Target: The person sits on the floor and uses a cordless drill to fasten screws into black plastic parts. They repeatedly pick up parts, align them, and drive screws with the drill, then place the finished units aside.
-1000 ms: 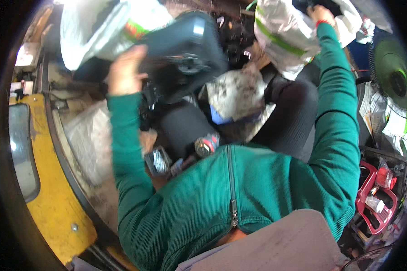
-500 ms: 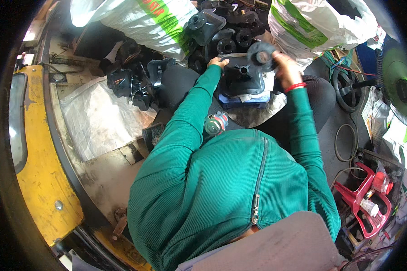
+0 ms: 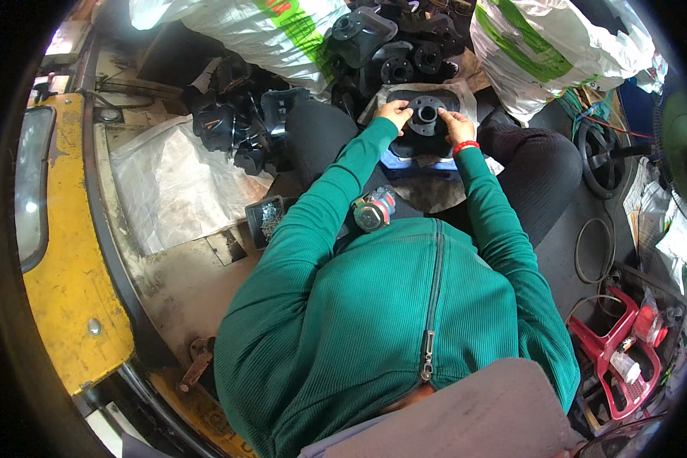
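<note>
A round black flange (image 3: pixel 425 114) with a raised hub and small holes around its rim sits over a square black housing (image 3: pixel 404 143). My left hand (image 3: pixel 395 114) pinches the flange's left edge, and my right hand (image 3: pixel 456 128), a red band at its wrist, grips the opposite edge. The housing rests between my legs on a blue base (image 3: pixel 395 162), with pale sheeting around it. Whether the flange touches the housing all round is hidden.
Similar black parts (image 3: pixel 397 69) are heaped beyond my hands, between two white-and-green sacks (image 3: pixel 523 57). More dark parts (image 3: pixel 217 126) lie left. A small tray (image 3: pixel 255 221) holds screws. A fan (image 3: pixel 675 133) and red plastic chair piece (image 3: pixel 607 336) stand right.
My right hand has brought the flange down and left over the housing. My left hand has moved from the housing's edge onto the flange. The whole view has shifted slightly.
</note>
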A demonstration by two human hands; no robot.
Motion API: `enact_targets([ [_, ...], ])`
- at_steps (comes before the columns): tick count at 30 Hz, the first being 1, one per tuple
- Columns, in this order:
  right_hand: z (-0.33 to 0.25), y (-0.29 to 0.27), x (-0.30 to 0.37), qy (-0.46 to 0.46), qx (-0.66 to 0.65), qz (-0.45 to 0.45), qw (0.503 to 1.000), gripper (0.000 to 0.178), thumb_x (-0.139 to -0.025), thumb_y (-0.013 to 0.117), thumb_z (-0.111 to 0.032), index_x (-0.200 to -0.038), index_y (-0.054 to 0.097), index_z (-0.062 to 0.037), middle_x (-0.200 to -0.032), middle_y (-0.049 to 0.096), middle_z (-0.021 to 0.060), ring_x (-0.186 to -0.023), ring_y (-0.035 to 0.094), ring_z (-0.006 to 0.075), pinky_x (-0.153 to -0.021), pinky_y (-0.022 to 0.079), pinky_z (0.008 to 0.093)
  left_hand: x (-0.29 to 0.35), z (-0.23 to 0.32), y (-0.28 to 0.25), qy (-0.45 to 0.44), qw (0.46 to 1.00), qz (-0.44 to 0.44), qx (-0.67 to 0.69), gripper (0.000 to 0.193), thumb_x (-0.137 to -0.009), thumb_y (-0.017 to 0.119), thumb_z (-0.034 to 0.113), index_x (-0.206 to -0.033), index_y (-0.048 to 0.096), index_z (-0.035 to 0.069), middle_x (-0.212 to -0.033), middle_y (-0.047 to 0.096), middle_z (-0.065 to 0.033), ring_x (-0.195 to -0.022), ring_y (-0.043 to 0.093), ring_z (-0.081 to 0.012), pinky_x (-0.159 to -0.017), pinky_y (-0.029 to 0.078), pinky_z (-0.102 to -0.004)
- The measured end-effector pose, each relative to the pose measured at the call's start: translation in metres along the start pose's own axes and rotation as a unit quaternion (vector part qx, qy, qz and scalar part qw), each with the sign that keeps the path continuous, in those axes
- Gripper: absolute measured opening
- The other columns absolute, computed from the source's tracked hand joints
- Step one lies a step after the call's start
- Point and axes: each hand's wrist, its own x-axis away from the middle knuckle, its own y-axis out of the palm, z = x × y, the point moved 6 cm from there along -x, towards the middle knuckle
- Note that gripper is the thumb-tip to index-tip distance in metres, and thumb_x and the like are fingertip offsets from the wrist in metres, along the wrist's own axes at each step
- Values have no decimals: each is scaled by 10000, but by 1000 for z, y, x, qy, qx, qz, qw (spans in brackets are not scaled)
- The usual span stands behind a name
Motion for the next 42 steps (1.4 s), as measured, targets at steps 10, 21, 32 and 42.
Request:
enact_targets([
  [10, -11, -2, -15, -12, 40, -5, 999, 325, -736, 737, -351, -915, 682, -86, -666, 583, -38, -437, 423, 54, -405, 336, 204, 40, 16, -24, 146, 956, -32, -252, 489, -842, 619, 221, -1257, 461, 17, -910, 641, -95, -752, 629, -150, -649, 518, -288],
  [21, -26, -8, 34, 70, -456, -151, 874, 387, -863, 531, -68, -1227, 438, 25, -1122, 544, 128, -1031, 564, 250, -879, 483, 408, 250, 14, -50, 27, 925, -12, -378, 624, -657, 716, 343, -1166, 514, 45, -1032, 556, -170, -910, 596, -361, -810, 481, -423],
  [32, -36, 10, 94, 150, -572, -227, 774, 354, -834, 541, 68, -1158, 416, 0, -1227, 498, 183, -1175, 482, 309, -997, 417, 462, 257, 105, -78, 72, 997, -33, -2, 441, -706, 761, 135, -1059, 553, -29, -915, 643, -101, -779, 629, -177, -745, 517, -311],
  [42, -43, 23, 108, 184, -578, -271, 748, 296, -848, 570, 11, -1130, 487, -24, -1154, 568, 120, -1108, 547, 255, -898, 505, 378, 253, 140, -48, 278, 935, 11, -220, 697, -672, 781, 121, -1240, 417, -54, -1163, 555, -165, -1024, 581, -192, -876, 474, -310],
])
